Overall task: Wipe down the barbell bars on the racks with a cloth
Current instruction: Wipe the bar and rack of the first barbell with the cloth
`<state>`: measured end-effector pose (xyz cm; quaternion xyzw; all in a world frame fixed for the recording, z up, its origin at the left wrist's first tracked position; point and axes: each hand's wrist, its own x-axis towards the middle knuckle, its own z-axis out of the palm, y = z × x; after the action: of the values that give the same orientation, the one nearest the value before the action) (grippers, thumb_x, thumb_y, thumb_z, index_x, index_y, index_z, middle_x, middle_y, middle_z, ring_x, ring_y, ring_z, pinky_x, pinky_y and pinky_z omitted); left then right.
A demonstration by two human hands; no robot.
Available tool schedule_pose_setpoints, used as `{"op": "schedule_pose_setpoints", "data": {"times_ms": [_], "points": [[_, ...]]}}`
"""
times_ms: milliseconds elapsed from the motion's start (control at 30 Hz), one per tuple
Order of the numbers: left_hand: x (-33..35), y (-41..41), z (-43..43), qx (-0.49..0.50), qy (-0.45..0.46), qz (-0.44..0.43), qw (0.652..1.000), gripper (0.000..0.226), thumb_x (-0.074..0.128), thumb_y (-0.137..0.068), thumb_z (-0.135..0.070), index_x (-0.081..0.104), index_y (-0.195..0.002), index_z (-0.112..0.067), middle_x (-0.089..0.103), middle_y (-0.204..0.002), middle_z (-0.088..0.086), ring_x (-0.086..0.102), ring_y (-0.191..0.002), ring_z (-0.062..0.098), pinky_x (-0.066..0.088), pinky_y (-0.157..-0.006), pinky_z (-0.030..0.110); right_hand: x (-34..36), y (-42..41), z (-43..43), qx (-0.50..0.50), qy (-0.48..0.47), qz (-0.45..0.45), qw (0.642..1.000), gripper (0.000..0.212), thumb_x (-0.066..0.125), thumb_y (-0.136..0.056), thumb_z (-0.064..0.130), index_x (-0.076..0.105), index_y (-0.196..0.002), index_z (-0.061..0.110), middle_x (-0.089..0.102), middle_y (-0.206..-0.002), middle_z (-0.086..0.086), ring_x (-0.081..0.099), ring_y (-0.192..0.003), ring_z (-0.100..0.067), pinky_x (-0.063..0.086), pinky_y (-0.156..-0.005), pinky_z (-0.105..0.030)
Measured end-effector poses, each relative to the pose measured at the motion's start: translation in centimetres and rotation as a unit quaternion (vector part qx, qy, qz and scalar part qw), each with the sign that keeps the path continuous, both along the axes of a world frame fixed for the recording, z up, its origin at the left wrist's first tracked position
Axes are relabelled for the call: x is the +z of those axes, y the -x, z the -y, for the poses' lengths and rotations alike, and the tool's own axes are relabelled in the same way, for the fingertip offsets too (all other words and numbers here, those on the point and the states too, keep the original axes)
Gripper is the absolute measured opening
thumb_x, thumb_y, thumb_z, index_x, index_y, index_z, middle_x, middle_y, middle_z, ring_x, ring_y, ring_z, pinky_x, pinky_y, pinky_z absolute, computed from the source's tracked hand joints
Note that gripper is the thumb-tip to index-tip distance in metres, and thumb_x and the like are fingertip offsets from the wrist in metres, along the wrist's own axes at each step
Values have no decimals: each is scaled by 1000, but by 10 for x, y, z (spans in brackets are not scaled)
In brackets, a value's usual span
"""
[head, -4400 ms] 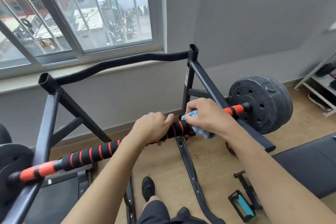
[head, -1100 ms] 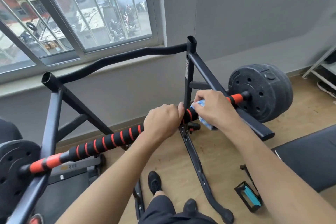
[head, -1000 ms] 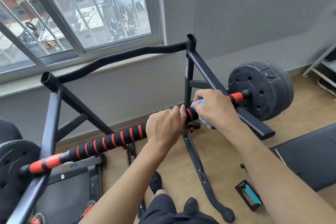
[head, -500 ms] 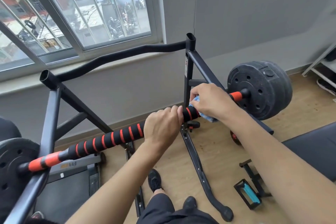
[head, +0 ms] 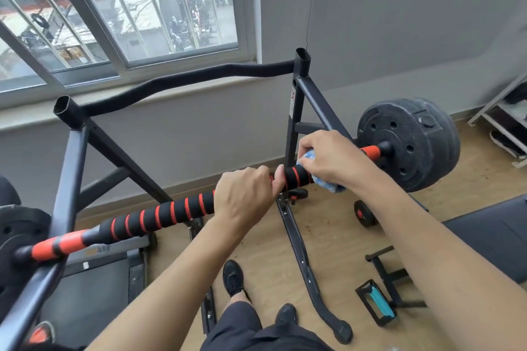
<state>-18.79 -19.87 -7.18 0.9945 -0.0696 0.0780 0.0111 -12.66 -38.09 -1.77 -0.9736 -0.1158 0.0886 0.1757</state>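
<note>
My left hand [head: 245,196] grips the black-and-orange barbell bar [head: 159,215], which lies across the black rack [head: 71,157]. Just beside it, my right hand [head: 332,158] curls over the blue cloth [head: 325,184], seemingly wrapped around the bar near the weight plate [head: 410,142].

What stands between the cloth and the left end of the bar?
The left hand grips the bar just left of the cloth, which the right hand holds against the bar. That hand would likely have to shift first; nothing else visible sits on the bar.
</note>
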Motion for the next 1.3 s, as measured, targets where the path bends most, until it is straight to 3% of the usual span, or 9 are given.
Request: {"op": "schedule_pose_setpoints", "data": {"times_ms": [167, 333, 467, 567, 667, 833, 933, 1100, 1300], "points": [[-20, 9, 1, 2, 16, 142, 990, 48, 44, -106, -46, 51, -67, -19, 54, -56, 2, 52, -47, 27, 29, -49, 33, -3, -16, -17, 35, 78, 36, 996, 12, 64, -88, 21, 72, -85, 30, 70, -96, -1, 67, -91, -27, 42, -69, -32], [-13, 25, 13, -37, 69, 159, 984, 19, 44, -105, -28, 58, -101, -16, 54, -91, 3, 53, -76, 27, 43, -70, 40, 23, -39, 1, 4, 70, 156, 985, 8, 63, -94, 31, 70, -93, 27, 70, -96, -2, 68, -88, -29, 53, -73, -38], [-26, 33, 31, -39, 52, 133, 989, 50, 60, -88, -29, 57, -131, -4, 58, -119, 9, 56, -107, 31, 44, -99, 45, 27, -32, 25, 28, 62, 162, 985, 13, 64, -93, 39, 72, -94, 29, 72, -95, 4, 67, -87, -24, 55, -75, -39], [-34, 21, 37, -4, 28, 162, 986, 40, 58, -81, -18, 62, -119, -4, 58, -100, 8, 55, -87, 32, 44, -85, 44, 14, -9, 27, 66, 28, 79, 994, 18, 62, -93, 41, 77, -93, 32, 73, -95, 10, 67, -90, -17, 56, -78, -38], [-37, 6, 36, 11, 11, 185, 983, 21, 62, -87, -27, 61, -100, -10, 54, -84, 5, 50, -73, 29, 40, -69, 41, -6, 12, 24, 51, 6, 96, 994, 22, 56, -97, 39, 76, -95, 30, 65, -87, 10, 64, -86, -18, 50, -72, -34], [-26, -2, 33, -16, 30, 163, 986, 41, 52, -92, -55, 48, -81, -16, 51, -72, 3, 50, -63, 27, 39, -57, 39, -18, 44, 20, 3, -4, 179, 984, 21, 52, -102, 34, 71, -108, 28, 53, -76, 5, 59, -70, -23, 47, -55, -35], [-16, -14, 31, 4, 46, 117, 992, 41, 40, -99, -51, 41, -71, -20, 54, -59, 2, 53, -51, 29, 31, -49, 33, -24, 53, 19, -16, -20, 209, 978, 19, 59, -99, 28, 71, -114, 27, 57, -75, 3, 62, -65, -26, 49, -49, -36], [4, -44, 28, 82, 37, -2, 996, 68, 22, -106, -56, 47, -57, -16, 40, -52, -1, 47, -55, 30, 33, -58, 34, -24, 31, 13, -26, -48, 190, 980, 24, 54, -102, 35, 73, -116, 31, 59, -80, 2, 63, -73, -28, 54, -57, -42], [0, -42, 28, -34, 59, 169, 983, 33, 39, -108, -25, 40, -75, -21, 51, -66, 2, 48, -59, 28, 31, -59, 40, -33, 16, -2, -58, -25, 179, 982, 29, 42, -106, 42, 65, -99, 27, 49, -87, 3, 57, -76, -26, 41, -53, -36]]}}
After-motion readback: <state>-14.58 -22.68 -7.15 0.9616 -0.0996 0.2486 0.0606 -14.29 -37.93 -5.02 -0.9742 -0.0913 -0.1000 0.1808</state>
